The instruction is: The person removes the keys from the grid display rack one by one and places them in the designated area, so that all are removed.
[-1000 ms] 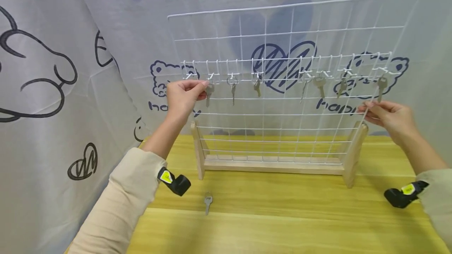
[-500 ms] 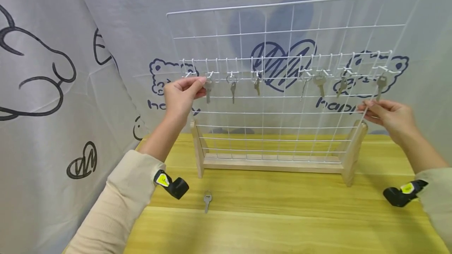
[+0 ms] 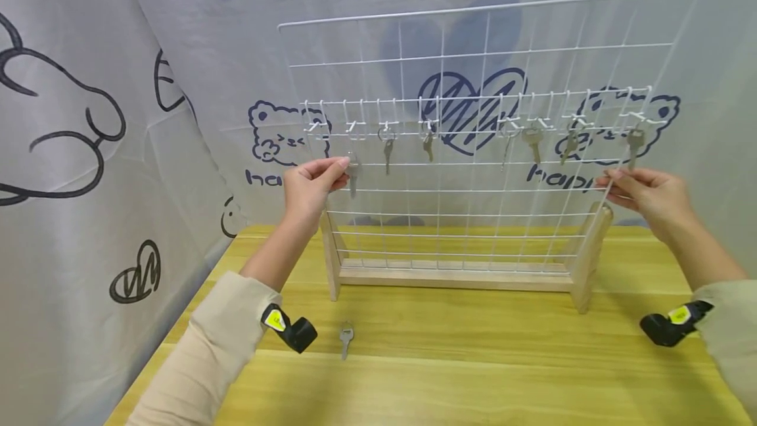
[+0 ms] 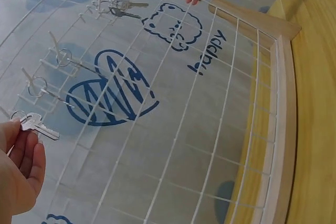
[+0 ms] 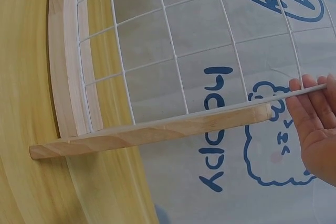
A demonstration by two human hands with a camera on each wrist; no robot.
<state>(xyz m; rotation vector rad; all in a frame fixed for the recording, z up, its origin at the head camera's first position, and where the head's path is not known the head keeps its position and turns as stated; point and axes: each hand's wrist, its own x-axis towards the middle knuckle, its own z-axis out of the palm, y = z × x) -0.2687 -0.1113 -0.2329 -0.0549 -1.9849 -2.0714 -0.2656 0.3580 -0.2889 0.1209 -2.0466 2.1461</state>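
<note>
My left hand [image 3: 313,186] pinches a silver key [image 4: 39,125] by its ring, in front of the grid's left part and just below a white hook [image 3: 355,127] that carries no key. Against the white wire grid [image 3: 467,215] other keys hang from hooks: one key [image 3: 388,155] is just right of my left hand, another key [image 3: 428,146] further along, and several more toward the right end. The grid's right edge wire is gripped by my right hand [image 3: 647,199], below the rightmost hanging key [image 3: 635,147].
Two wooden uprights joined by a wooden bar [image 3: 455,277] hold the grid on the yellow wooden table [image 3: 449,380]. A loose key [image 3: 345,340] with a ring lies on the table, front left. A printed curtain [image 3: 177,215] hangs behind and to the left.
My left hand rises slightly, then comes down from hook height with the key, away from the second hook from the left. My right hand keeps its place on the grid's edge.
</note>
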